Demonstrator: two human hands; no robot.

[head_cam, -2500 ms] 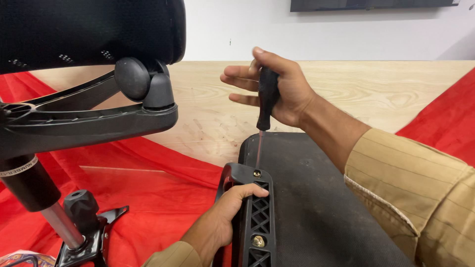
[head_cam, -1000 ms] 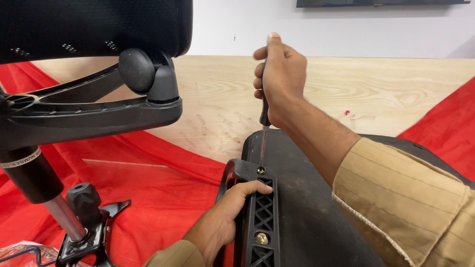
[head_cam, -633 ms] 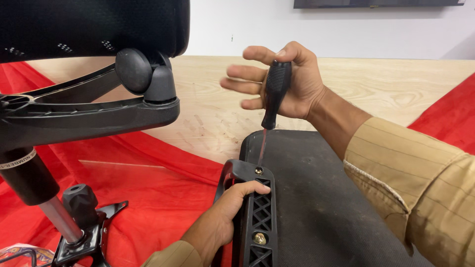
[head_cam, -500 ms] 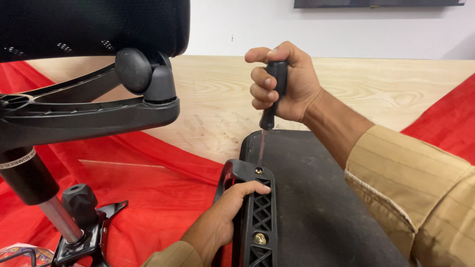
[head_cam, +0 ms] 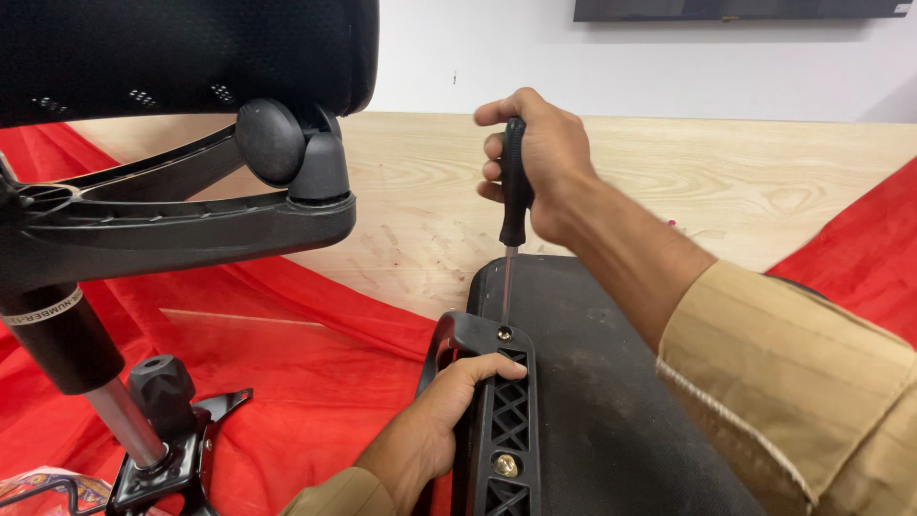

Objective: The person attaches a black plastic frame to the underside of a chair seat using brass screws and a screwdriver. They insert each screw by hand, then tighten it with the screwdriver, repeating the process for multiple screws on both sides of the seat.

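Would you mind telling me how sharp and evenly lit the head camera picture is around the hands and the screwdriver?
Head view: even, soft indoor light with faint shadows and no strong glare; the right hand on the screwdriver is slightly motion-blurred, while the left hand on the black bracket is sharp; the chair back up close is dark with little detail.

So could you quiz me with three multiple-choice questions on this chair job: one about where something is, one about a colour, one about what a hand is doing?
1. Where does the screwdriver tip rest?
A. on the top screw of the black bracket
B. on the wooden floor
C. on the chair wheels

2. What colour is the cloth?
A. blue
B. red
C. green

3. What is the left hand doing?
A. hanging free
B. holding a hammer
C. gripping the bracket's edge

Answers: 1 A, the shaft ends on that screw. 2 B, it is plainly red. 3 C, fingers curl over the bracket, while the right hand grips the handle.
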